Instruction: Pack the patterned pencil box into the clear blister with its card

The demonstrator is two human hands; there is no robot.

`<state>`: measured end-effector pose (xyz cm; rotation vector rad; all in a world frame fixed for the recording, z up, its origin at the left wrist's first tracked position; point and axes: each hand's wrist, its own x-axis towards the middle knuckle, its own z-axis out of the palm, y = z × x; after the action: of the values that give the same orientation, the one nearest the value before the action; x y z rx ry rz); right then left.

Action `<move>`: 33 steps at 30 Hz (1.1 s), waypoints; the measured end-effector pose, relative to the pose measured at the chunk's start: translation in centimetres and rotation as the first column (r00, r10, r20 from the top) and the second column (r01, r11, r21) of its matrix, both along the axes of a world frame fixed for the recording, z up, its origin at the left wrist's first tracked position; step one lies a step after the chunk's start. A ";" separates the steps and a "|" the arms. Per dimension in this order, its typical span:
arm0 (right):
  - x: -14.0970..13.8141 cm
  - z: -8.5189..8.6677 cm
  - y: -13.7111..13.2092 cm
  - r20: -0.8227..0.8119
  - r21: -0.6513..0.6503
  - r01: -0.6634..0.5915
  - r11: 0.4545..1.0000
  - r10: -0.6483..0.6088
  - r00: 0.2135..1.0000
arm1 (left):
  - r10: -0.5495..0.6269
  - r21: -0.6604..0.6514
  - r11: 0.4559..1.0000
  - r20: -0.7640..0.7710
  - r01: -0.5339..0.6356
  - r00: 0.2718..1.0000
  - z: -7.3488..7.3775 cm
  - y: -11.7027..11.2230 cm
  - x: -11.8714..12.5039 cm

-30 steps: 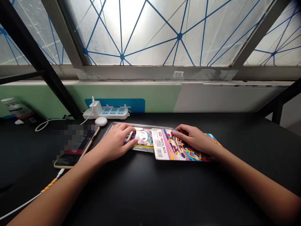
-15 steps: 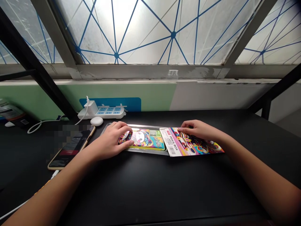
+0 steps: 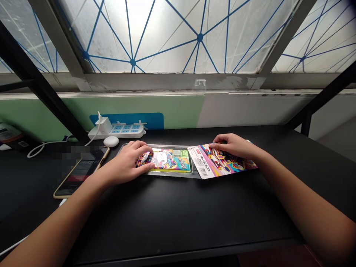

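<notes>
A colourful pencil box [image 3: 171, 160] with a cartoon face and the word SPORT lies flat in a clear plastic tray [image 3: 195, 173] on the black desk. My left hand [image 3: 133, 161] spans its left end, thumb on the near side and fingers on the far side, pressing it down. To the right, my right hand [image 3: 232, 145] pinches a printed backing card [image 3: 208, 163] marked PENCIL BOX by its far edge. The card's left end overlaps the tray's right end, and the card slants up to the right. My right wrist hides part of it.
Left of the hands lie a phone [image 3: 83, 172] and a round white case [image 3: 111, 141]. Behind them sits a white power strip [image 3: 125, 130] with a plugged-in charger and cable. Dark metal bars rise at both sides, and a bottle [image 3: 9, 133] lies far left.
My right hand has drawn the card slightly to the right and away from me, tilting it more. My left hand keeps its place on the pencil box. The view has shifted a little.
</notes>
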<state>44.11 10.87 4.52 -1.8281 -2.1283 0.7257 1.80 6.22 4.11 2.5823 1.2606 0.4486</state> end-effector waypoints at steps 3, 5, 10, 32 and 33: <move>0.2 0.1 0.0 0.001 0.017 0.018 1.000 -0.018 1.000 | 0.010 -0.008 1.000 -0.005 -0.010 1.000 0.1 -0.1 0.0; 0.3 0.2 0.0 0.005 0.025 0.025 0.999 -0.026 1.000 | 0.010 -0.009 1.000 -0.006 -0.010 1.000 0.1 -0.1 0.0; 0.2 0.5 -0.2 0.016 0.039 0.019 0.999 -0.020 1.000 | 0.007 -0.004 1.000 0.011 -0.006 1.000 0.2 -0.1 0.1; -7.5 -0.8 -3.3 -0.044 0.063 0.003 0.998 0.000 0.999 | 0.070 0.039 0.997 0.084 -0.074 0.994 -0.4 -3.4 4.8; -7.5 -0.7 -3.3 -0.043 0.057 0.005 0.998 -0.003 0.999 | 0.056 0.012 0.998 0.111 -0.058 0.992 -0.3 -3.6 5.0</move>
<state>36.61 7.52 3.79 -1.7711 -2.0964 0.6888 6.78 2.64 3.80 2.5013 1.3008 0.6055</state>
